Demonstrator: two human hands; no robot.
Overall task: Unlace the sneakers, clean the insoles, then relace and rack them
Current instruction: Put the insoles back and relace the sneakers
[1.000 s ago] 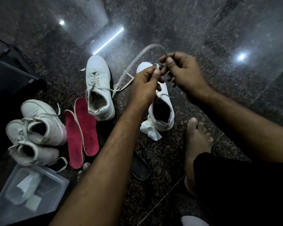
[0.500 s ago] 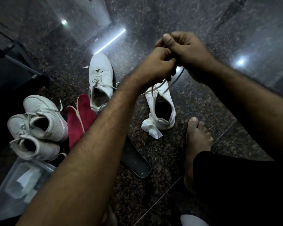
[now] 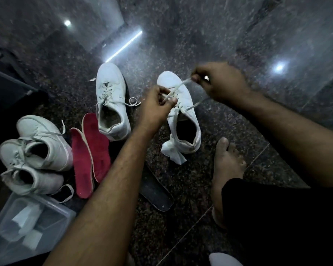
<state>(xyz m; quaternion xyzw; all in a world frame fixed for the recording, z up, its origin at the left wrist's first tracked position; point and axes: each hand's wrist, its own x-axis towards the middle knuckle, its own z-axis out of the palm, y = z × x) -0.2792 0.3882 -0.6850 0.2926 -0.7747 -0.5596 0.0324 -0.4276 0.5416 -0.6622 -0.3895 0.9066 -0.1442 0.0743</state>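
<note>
Sitting on a dark speckled granite floor (image 3: 200, 35), one person, both forearms and one bare foot (image 3: 228, 169) in frame. Clear plastic box (image 3: 52, 214) at the floor's near-left corner, pale folded pieces inside, count not readable. Four white sneakers total. Two lie together at the left edge: one (image 3: 44, 143) leaning over the other (image 3: 27, 177), touching, laces loose. Third sneaker (image 3: 112, 100) stands upright near the middle, toe pointing away, laced, one lace end looped on the floor just beside it. Fourth sneaker (image 3: 181, 112) upright to its right, apart from it, partly laced; this is the one being worked on. Insoles: two red insoles (image 3: 92, 152) side by side, overlapping along their edges, between the left pair and the third sneaker; one dark insole (image 3: 156, 192) on the floor near the fourth sneaker's heel, partly hidden under the left forearm. One crumpled white tissue (image 3: 173, 152) touching the fourth sneaker's heel. Left hand (image 3: 156, 106) is over the fourth sneaker's eyelet area, fingers curled, pinching the white lace (image 3: 178, 88) near the tongue. Right hand (image 3: 219, 81) is raised just past the toe side, fingers curled, gripping the same lace, which runs taut between the two hands; a second strand drops from the right hand back to the eyelets. One white rounded thing (image 3: 223, 260) at the near edge, cut off, cannot tell what it is.
</note>
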